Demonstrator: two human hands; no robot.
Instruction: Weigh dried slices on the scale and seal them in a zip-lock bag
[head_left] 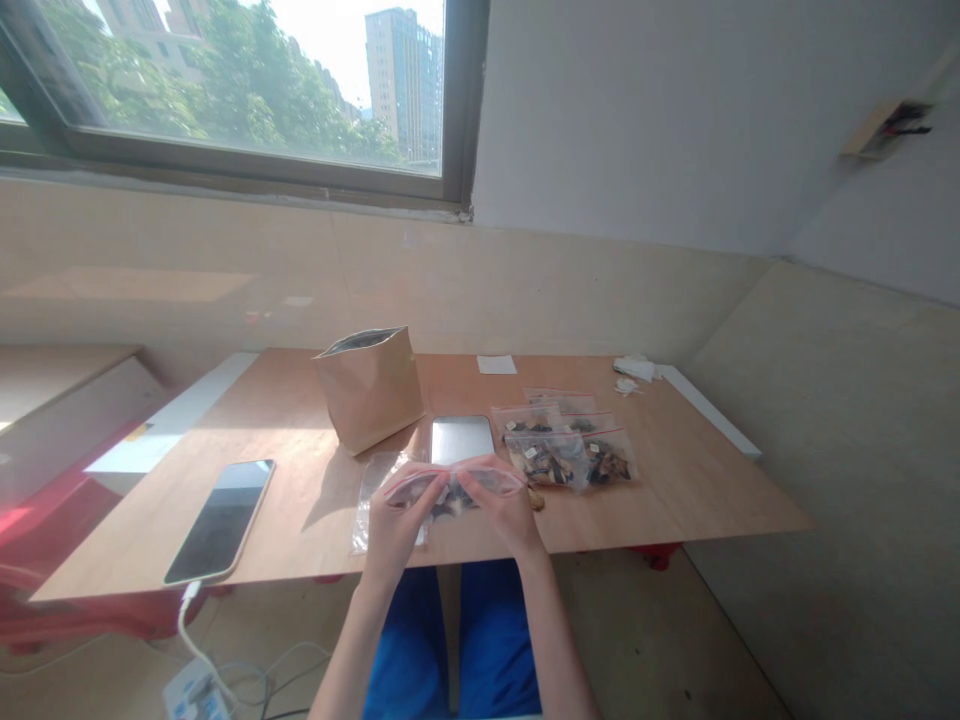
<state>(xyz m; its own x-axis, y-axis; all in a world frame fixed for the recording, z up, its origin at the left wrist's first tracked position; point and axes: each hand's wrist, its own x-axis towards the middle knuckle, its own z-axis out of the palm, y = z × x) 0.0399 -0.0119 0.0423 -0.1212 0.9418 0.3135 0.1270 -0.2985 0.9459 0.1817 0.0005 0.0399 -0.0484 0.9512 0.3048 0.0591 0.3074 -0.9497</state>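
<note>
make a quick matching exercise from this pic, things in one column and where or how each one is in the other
Things
1. zip bag
2. brown paper bag
3. smartphone
4. white paper slip

Places and states
A. lying flat near the far edge of the wooden table
B. held between the left hand and right hand
C. standing upright, top open
D. lying at the near left, charging cable attached

Pairs: 1-B, 2-C, 3-D, 4-A

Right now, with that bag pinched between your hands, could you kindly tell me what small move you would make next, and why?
I would probably run both thumbs along the top of the red-edged zip bag, from the left hand and right hand inward, to press the seal. Both hands pinch that edge, and the similar filled bags lie nearby.
</note>
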